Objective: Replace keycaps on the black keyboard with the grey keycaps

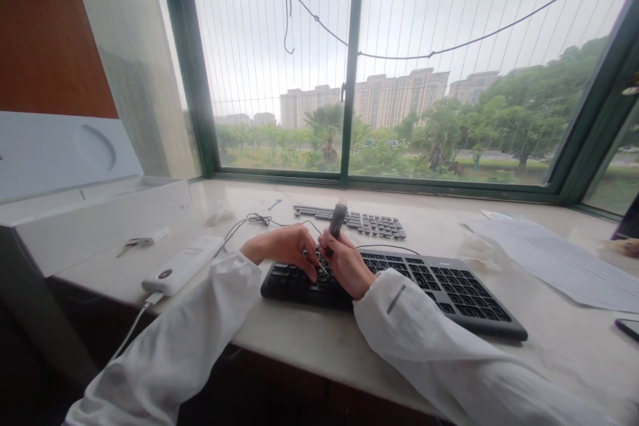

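A black keyboard (444,283) lies on the windowsill counter, with many key positions bare of caps on its middle and right side. My right hand (349,266) is closed round a short dark-handled tool (338,218), held upright over the keyboard's left part; a thin metal tip shows below the hand. My left hand (294,249) bends down beside it, thumb and fingers drawn together at the left-hand keys. Whatever sits between those fingertips is too small to make out. Behind the keyboard, loose black keycaps (377,224) lie in rows.
A white power bank (182,266) with a plugged-in cable lies at left, near an open white box (104,219). A thin black cable (254,218) coils behind my left hand. Paper sheets (554,259) and a phone-like dark edge (628,328) lie at right. The window (344,80) rises behind.
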Available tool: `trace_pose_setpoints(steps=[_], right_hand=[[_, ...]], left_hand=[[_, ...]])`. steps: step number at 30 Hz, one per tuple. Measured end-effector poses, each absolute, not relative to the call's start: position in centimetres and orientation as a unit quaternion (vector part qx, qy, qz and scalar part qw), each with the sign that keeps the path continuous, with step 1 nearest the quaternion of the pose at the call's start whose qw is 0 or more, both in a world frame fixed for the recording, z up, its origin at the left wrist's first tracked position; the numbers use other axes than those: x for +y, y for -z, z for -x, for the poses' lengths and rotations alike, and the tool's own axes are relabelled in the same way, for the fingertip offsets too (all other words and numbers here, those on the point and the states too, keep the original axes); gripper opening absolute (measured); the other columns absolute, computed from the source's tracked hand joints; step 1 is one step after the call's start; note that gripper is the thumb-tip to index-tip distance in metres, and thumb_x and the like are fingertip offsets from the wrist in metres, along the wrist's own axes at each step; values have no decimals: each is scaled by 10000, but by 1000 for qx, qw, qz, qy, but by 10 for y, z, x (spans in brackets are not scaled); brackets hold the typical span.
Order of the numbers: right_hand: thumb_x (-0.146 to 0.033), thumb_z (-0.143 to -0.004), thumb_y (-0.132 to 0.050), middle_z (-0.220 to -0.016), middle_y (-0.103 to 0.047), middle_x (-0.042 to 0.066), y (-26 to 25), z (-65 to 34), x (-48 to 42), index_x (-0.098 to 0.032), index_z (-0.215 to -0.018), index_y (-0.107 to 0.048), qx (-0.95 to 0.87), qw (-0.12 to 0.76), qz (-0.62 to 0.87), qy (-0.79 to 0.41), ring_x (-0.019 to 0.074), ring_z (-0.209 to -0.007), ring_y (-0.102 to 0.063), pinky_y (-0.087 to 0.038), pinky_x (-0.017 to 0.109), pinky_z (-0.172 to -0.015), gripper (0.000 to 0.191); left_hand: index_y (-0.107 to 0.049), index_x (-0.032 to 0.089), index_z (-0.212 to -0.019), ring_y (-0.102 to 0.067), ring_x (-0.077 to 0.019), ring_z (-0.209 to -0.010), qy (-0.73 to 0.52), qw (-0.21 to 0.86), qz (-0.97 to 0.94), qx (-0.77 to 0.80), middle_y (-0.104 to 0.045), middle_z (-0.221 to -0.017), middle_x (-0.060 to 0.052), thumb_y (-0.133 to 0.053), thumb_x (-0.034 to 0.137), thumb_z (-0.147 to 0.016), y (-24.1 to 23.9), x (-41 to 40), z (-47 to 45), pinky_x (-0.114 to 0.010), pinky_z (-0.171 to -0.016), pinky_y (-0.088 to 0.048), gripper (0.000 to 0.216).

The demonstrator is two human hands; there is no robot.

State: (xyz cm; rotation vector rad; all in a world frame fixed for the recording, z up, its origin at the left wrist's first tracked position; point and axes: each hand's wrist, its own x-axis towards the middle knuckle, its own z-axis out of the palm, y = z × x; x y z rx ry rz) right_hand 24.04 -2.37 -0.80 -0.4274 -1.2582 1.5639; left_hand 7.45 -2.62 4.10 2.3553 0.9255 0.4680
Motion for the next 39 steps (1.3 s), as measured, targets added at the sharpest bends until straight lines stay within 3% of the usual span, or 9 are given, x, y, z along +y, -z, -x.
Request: trace_pose_setpoints(steps=[15,28,33,39], right_hand=[[-519,-790,-601,-742,-493,4,9,-236,-30,-230,-813,-533,-595,526,238,-560,177,-717,-439,-391,299,-651,298],[-500,-823,-575,-801,-519,6,-3,-241,-43,-218,-812,-536,-626,510,261,-530,187,-812,-453,-374,303,-761,285],[-502,-812,-595,-814,-523,11,-4,-241,-45,-222,-832,-543,-625,513,259,-529,193,-832,-452,-372,308,-787,285],[-525,-776,-621,-751,-495,7,9,-237,-34,-231,-819,-531,-574,531,227,-581,178,-731,-441,-389,300,-681,310]], left_hand=[[-790,140,-883,-667,-175,-688,-156,269,-886,343,-750,-758,-68,-774,310,-699,-36,-17,-69,-254,-638,-498,251],[-793,146,-867,-509,-89,-533,-141,180,-910,345,-717,-660,-31,-743,314,-726,-40,-19,-71,-209,-518,-376,225],[-793,154,-879,-572,-110,-567,-140,189,-911,338,-732,-700,-47,-734,279,-726,-41,-21,-72,-211,-552,-422,206],[-794,153,-836,-632,-132,-632,-157,270,-859,405,-748,-739,-49,-781,347,-668,-36,-18,-71,-204,-594,-443,257]])
